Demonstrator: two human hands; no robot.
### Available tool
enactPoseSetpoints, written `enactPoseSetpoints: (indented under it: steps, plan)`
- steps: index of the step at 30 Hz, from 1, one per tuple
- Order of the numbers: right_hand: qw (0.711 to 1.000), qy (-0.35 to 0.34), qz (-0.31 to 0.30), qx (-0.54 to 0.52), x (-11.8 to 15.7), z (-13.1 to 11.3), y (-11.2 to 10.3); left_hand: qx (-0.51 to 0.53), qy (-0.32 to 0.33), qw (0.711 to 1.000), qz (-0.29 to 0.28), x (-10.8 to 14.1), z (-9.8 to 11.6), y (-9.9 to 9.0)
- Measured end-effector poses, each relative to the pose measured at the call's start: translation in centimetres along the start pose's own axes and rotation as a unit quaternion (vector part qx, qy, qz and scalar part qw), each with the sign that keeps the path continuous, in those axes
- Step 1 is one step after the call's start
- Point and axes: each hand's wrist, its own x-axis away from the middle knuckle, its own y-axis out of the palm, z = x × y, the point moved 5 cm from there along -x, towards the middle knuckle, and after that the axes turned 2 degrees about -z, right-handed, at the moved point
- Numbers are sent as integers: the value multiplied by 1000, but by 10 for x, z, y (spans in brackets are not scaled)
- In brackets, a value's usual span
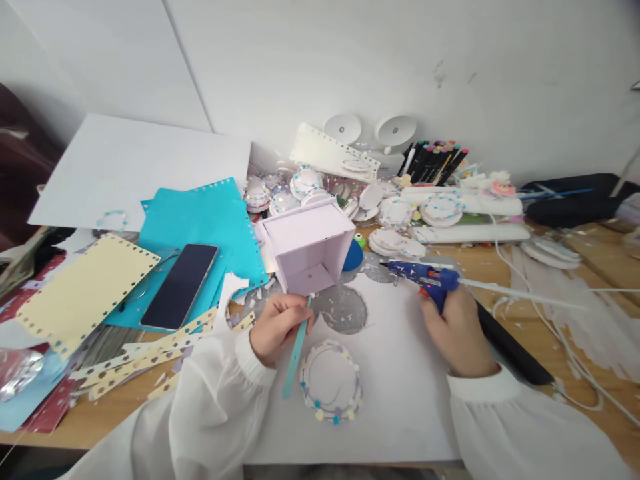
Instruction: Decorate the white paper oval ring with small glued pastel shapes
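My right hand is closed around the handle of a blue glue gun; its nozzle points left and a long white glue stick juts from its back. Between the thumb and fingers of my left hand, a narrow teal paper strip is pinched, with a small whitish bit at its upper end. Just right of the strip, a ring-shaped wreath with blue, cream and lilac paper shapes lies on a white board. A pale lilac open box stands beyond my left hand.
A phone rests on blue paper at the left, near a punched cream sheet and cut strips. Several decorated discs and markers line the wall. White cords and a black bar lie at the right.
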Motion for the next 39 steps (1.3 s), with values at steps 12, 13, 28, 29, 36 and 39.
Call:
enactPoseSetpoints:
  steps: [12,13,28,29,36,39]
  plan:
    - [987,118,14,-106,1,-55,12,-1,-39,999,-8,1,-3,1]
    - [988,81,7,-132,4,-61,15,0,-41,999,-14,1,-3,2]
    - [954,-77,-8,-291,8,-77,13,-55,-56,985,-155,8,0,11]
    - [954,-78,-10,-290,8,-77,14,-60,-57,983,-163,8,0,12]
    - [958,-83,-23,-275,9,-75,16,-60,-52,979,-186,8,2,14]
    - [957,-87,-26,-276,9,-75,16,-58,-49,979,-187,7,2,14]
